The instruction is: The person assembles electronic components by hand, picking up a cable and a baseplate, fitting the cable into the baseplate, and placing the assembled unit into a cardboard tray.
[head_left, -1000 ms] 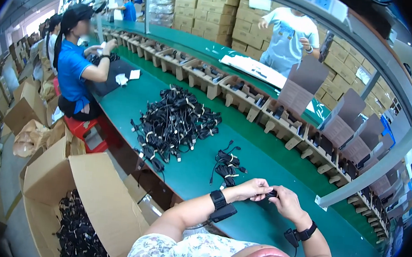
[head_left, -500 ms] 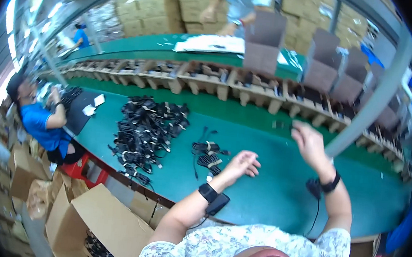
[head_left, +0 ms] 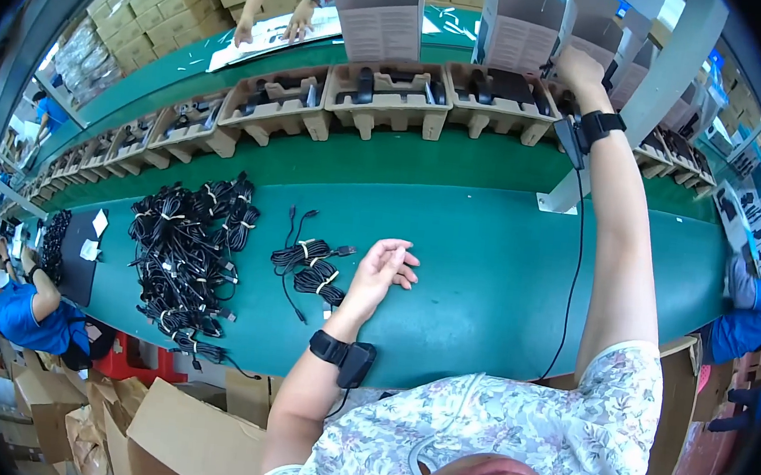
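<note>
My right hand reaches far out over the row of cardboard trays. Its fingers are bent together at a tray in front of an upright grey box flap; a small dark bit shows at the fingertips, too small to name. My left hand hovers above the green table, palm half turned up, fingers loosely curved and apart, holding nothing I can see. Just left of it lie two tied black cables. Further left is a big heap of bundled black cables.
Moulded trays with black parts line the table's far side. A grey post rises beside my right forearm. A co-worker in blue sits at left; another person's hands work across the table. An open carton stands below left.
My right hand has moved away from me, from over the table to the trays. My view has swung rightward. My left hand stays near the two cables, with its fingers still loosely curved.
</note>
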The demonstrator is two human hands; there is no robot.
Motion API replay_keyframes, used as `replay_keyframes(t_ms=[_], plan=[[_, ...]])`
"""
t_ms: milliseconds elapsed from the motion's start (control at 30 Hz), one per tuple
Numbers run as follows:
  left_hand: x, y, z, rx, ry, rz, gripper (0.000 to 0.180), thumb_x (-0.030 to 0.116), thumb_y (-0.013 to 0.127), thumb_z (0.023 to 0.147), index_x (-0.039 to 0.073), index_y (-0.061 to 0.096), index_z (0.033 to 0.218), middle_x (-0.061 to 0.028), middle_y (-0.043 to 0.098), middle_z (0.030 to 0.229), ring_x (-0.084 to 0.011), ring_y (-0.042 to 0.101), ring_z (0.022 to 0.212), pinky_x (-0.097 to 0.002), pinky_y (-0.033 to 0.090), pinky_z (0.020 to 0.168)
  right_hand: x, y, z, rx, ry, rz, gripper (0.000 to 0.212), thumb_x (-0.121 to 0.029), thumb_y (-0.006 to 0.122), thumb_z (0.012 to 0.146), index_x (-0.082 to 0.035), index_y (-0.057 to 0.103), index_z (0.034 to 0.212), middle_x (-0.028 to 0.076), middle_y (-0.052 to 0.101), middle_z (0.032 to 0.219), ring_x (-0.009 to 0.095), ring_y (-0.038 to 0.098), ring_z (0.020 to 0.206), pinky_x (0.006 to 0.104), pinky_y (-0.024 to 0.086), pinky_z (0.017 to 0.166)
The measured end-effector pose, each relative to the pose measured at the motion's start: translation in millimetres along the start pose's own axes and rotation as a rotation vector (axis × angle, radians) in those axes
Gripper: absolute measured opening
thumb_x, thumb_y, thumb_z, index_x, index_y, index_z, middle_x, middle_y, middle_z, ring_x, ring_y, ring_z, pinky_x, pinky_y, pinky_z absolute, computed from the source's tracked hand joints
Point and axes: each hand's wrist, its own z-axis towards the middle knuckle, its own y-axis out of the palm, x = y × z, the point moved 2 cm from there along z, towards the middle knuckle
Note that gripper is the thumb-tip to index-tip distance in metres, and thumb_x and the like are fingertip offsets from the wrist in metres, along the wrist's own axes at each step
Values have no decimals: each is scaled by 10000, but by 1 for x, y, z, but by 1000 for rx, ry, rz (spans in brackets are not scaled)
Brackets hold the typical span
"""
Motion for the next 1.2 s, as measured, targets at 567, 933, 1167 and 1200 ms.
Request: replay_keyframes(t_ms=[567,933,1167,1200], plan=[[-9,-8,5,18,7,67,252,184,461,939,22,464,1131,-106,578,945,-145,580,741,-251,476,644,31,80,40,-252,308,-113,309,-193,511,818,-100,632,1087,115,584,1165,302,571,1060,455,475,796],[-11,-26,7,46,0,51,257,171,463,937,22,456,1147,-111,569,965,-151,580,761,-258,480,658,17,173,67,-126,307,33,552,-535,463,828,-44,656,990,188,617,1040,332,586,993,406,473,812],[-17,-32,2,45,10,20,251,158,460,938,26,449,1151,-99,560,969,-147,575,776,-259,481,668,34,212,86,22,239,-44,452,-442,457,837,-57,670,939,183,629,1000,348,596,945,427,474,791],[-17,-32,-6,52,16,16,249,155,460,937,28,448,1152,-96,559,968,-143,574,777,-258,481,670,2,173,59,25,203,-138,331,-311,455,859,-79,673,948,174,630,1005,339,597,949,420,489,774]])
